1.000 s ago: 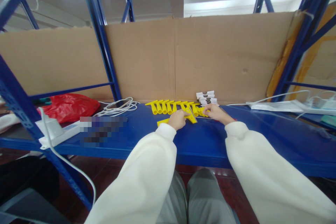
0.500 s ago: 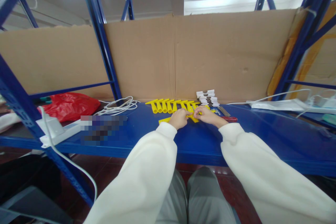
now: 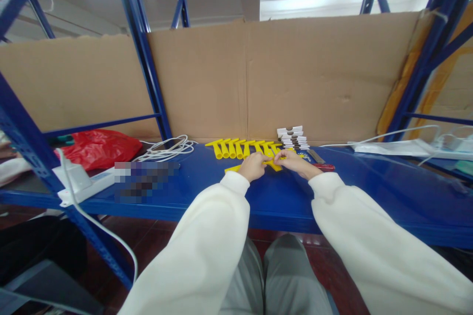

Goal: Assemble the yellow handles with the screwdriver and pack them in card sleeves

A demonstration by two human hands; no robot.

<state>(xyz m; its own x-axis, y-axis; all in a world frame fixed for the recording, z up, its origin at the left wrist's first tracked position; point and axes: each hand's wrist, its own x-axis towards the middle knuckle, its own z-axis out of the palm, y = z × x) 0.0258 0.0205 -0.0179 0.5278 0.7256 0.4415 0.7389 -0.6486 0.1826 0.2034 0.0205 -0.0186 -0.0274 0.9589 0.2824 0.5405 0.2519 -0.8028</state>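
Observation:
My left hand (image 3: 253, 166) is closed around a yellow T-shaped plastic tool (image 3: 232, 169), whose handle sticks out on the left below my wrist. Its wider end shows between my two hands. My right hand (image 3: 294, 163) has its fingers bent in a pinch at that end; whatever lies between the fingertips is too small to make out. Just behind my hands, several matching yellow tools (image 3: 232, 148) lie side by side in a row. Close to my right hand are a stack of small white packets (image 3: 293, 139) and a red-handled tool (image 3: 326, 168).
The blue shelf (image 3: 218, 197) is backed by a cardboard sheet (image 3: 199, 83). At the left lie a white power strip (image 3: 86, 189), a coiled white cable (image 3: 172, 146) and a red plastic bag (image 3: 103, 149). Another white strip (image 3: 391, 148) with cables lies at the right.
My right fingers have shifted slightly at the wide end of the yellow tool, which has tilted a little. My left hand keeps its hold.

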